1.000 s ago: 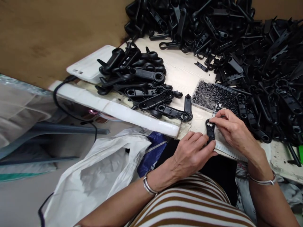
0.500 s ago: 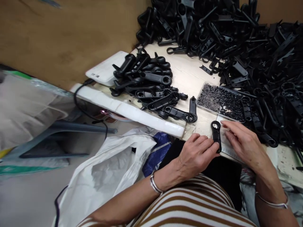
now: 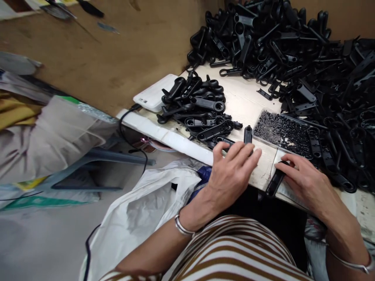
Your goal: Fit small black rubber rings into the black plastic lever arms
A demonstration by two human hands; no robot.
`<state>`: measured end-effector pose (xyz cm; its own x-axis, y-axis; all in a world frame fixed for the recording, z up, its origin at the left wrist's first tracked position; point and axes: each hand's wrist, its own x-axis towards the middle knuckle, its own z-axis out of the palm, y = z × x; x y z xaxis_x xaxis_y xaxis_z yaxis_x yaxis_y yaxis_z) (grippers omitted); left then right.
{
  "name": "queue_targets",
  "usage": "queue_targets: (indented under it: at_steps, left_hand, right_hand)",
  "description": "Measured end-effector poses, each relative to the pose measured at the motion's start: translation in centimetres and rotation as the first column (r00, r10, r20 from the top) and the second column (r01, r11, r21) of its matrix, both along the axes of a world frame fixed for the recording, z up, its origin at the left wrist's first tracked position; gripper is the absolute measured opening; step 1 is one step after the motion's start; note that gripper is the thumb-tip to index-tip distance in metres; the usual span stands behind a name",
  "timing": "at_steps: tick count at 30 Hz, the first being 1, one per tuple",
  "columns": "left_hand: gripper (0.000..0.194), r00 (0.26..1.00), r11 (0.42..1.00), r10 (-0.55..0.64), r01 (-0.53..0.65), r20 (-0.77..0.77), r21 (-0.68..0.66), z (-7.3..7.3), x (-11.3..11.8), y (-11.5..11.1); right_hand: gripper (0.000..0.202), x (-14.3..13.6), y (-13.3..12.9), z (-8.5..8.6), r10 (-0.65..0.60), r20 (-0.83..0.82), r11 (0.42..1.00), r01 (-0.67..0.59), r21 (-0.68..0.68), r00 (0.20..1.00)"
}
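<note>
My right hand [image 3: 307, 183] grips a black plastic handle piece [image 3: 274, 182] by its ring end, thumb and fingers closed around it. The piece lies slanted at the table's front edge, its far end partly hidden by the fingers. Over the near edge of a smaller pile of black handle pieces [image 3: 205, 102], my left hand [image 3: 230, 173] is spread with its fingers apart. Just beyond those fingertips is another handle piece [image 3: 247, 134], its lower end hidden behind the hand. Whether the fingers touch it I cannot tell.
A clear tray [image 3: 281, 130] of small dark screws or pins sits behind my hands. A large heap of black plastic parts [image 3: 263, 50] fills the back and right. A white box [image 3: 154, 93] with a cable stands left; a white plastic bag [image 3: 140, 210] hangs below the edge.
My left hand has let go of the handle piece and moved left and up toward the smaller pile. My right hand now holds that piece, which is tilted. The camera view has shifted.
</note>
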<state>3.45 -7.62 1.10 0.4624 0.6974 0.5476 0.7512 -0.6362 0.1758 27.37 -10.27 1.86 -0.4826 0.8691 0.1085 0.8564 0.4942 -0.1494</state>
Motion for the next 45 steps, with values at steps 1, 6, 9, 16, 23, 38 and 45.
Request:
queue_targets:
  at_steps: [1,6,9,16,23,38,45]
  left_hand:
    - [0.025,0.998,0.999,0.019,-0.021,-0.059,-0.04,0.2,-0.2,0.5]
    - [0.026,0.984,0.968,-0.059,0.016,-0.166,-0.251,0.3,-1.1,1.9]
    - [0.021,0.989,0.976,-0.049,0.018,-0.142,-0.216,0.2,-1.2,2.0]
    - [0.027,0.984,0.988,-0.155,0.156,-0.088,0.005,1.4,1.9,0.9]
    - [0.02,0.912,0.888,-0.394,0.345,-0.117,-0.304,1.1,5.5,0.5]
    - [0.014,0.835,0.913,-0.391,0.298,-0.388,-0.279,2.3,-1.2,6.3]
    - [0.026,0.883,0.899,-0.408,0.344,-0.231,-0.273,2.8,-1.5,6.7]
  right_hand:
    - [0.03,0.6,-0.7,0.1,-0.033,-0.004,0.999,0.033,0.016,0.999]
    - [0.027,2.2,-3.7,0.0,-0.174,-0.001,0.983,0.174,0.06,0.985]
    - [0.025,1.8,-4.3,-0.3,-0.17,-0.012,0.984,0.17,0.051,0.985]
    - [0.029,-0.1,-5.0,-1.3,-0.162,-0.083,0.98,0.17,0.105,0.983]
    - [0.035,-1.2,-6.4,-2.0,-0.129,-0.118,0.954,0.156,0.257,0.985]
    - [0.037,-0.1,-6.1,-0.8,-0.126,-0.133,0.976,0.147,0.16,0.983]
    - [0.033,-0.2,-5.3,-0.8,-0.135,-0.129,0.978,0.153,0.141,0.982]
